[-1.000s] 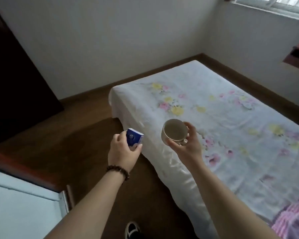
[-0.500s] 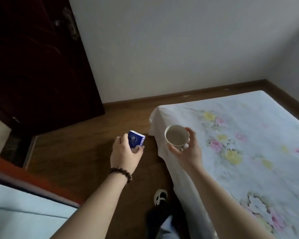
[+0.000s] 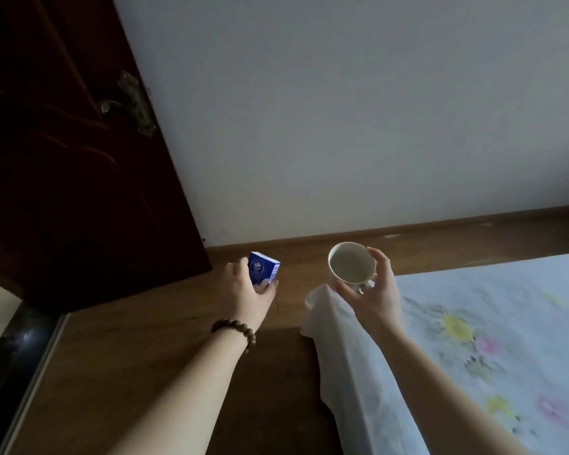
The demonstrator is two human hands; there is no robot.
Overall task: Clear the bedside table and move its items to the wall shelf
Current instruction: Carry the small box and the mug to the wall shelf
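Wood floor point(image 3: 145, 372) runs to a white wall point(image 3: 342, 110), dark door point(image 3: 63, 159) ajar, floral-sheeted bed point(image 3: 490, 339) at right. Left hand point(image 3: 248, 292) grips a blue packet point(image 3: 263, 268); right hand point(image 3: 373, 293) holds a white cup point(image 3: 350, 266) above the bed's corner.

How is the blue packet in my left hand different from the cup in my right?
The blue packet is boxy with a printed logo; the cup is round, pale and plain. The packet is closed; the cup is open-topped and tilted toward the camera. Both are carried, the packet in the left hand, the cup in the right hand.
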